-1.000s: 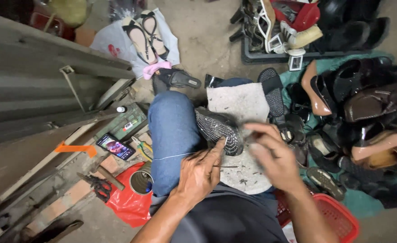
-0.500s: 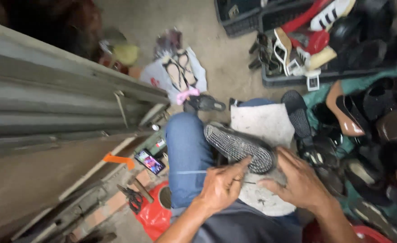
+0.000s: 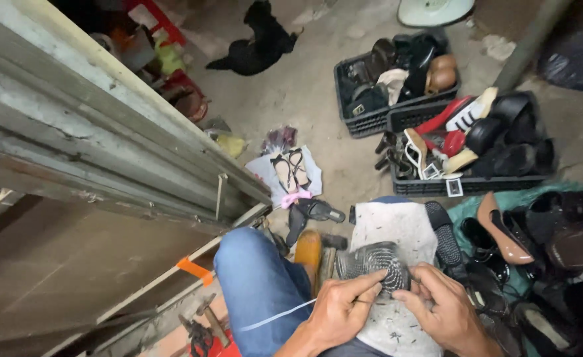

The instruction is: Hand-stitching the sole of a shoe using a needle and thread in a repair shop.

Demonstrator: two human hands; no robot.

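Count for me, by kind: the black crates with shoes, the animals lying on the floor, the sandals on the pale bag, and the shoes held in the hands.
Black crates: 2
Black animal: 1
Sandals on the bag: 2
Shoe held by the left hand and right hand: 1
Total: 6

Two hands, the left hand [image 3: 337,311] and right hand [image 3: 440,311], meet on one dark shoe [image 3: 374,261] over one white cloth [image 3: 397,228]. Beyond the cloth stand two black crates [image 3: 371,119] [image 3: 417,185] of shoes. Left of the cloth lies one pair of strappy sandals [image 3: 290,170], and further beyond, one black animal [image 3: 255,43]. One tan high heel [image 3: 503,231] lies right of the cloth
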